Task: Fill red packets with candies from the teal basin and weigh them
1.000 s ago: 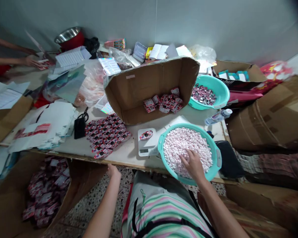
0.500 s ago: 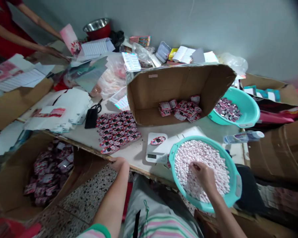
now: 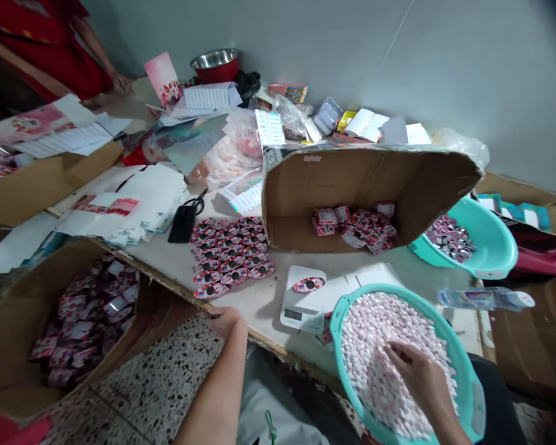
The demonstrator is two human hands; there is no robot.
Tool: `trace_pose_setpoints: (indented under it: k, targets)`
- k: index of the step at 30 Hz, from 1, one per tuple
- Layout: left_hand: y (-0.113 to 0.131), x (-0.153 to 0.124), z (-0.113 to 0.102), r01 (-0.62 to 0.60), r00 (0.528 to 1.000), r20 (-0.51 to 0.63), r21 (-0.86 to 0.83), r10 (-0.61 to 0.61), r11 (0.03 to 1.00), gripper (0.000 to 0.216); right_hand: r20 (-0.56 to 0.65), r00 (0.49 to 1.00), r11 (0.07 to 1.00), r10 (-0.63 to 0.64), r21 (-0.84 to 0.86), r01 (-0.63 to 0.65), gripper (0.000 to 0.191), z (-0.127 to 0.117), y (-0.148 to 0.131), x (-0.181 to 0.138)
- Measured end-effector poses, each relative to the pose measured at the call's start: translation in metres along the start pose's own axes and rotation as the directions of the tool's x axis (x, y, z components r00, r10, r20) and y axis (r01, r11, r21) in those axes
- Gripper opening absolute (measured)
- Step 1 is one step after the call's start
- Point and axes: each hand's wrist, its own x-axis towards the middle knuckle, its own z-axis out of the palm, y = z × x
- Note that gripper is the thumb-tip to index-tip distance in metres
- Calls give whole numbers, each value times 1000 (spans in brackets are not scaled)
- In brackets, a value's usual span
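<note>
My right hand (image 3: 419,371) is inside the turquoise basin (image 3: 340,321), its fingers pinched together at the surface of the small white-and-pink pieces (image 3: 375,321). Whatever lies between the fingertips is too small to make out. At the front of the table, my left hand (image 3: 227,321) holds the wooden edge with curled fingers. Left of the basin stands a white digital scale (image 3: 302,316), bearing one red-and-pink oval packet (image 3: 308,284) with a dark middle. Rows of similar oval packets (image 3: 231,252) cover the table beyond my left hand.
A cardboard box (image 3: 287,235) on its side holds several wrapped packs. Behind the basin are a second turquoise basin (image 3: 500,238) with small pieces and a plastic bottle (image 3: 486,299). A floor carton (image 3: 9,371) holds packs. A person in red (image 3: 50,49) stands far left.
The view has shifted, so the table things sit lower and further right. My right hand stays among the pieces, its fingers slightly moved; my left hand keeps to the edge. The person's arms have drawn back.
</note>
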Motion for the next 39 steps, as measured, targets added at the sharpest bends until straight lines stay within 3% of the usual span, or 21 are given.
trace_pose_setpoints:
  k: [4,9,12,17,20,27,35,39]
  targets:
    - [2,-2,-2,-3,1000,4,16,3,1000,62,6,997,997,74,22,-74,42,-11,-12,1]
    - [5,-4,-5,15,1000,-9,-31,-15,999,65,-27,987,951,161,273,-148,46,-16,-52,7]
    - [4,-4,-3,29,999,-16,-49,-29,998,64,-14,998,922,65,383,-54,42,-7,-89,17]
    - [2,-3,2,46,999,-21,-46,-47,998,64,30,985,895,-172,423,143,35,25,-151,42]
    - [1,-2,5,44,999,-1,-42,-44,998,66,75,973,893,-218,418,168,36,43,-172,59]
    - [-2,-2,2,54,998,35,-73,-51,996,69,260,953,921,-156,387,46,44,69,-173,86]
    - [4,-6,-5,109,994,-2,-37,-109,993,65,273,948,970,-164,218,105,36,73,-169,86]
    - [6,-7,-6,111,994,-9,6,-111,994,61,243,941,968,-236,141,206,33,69,-166,85]
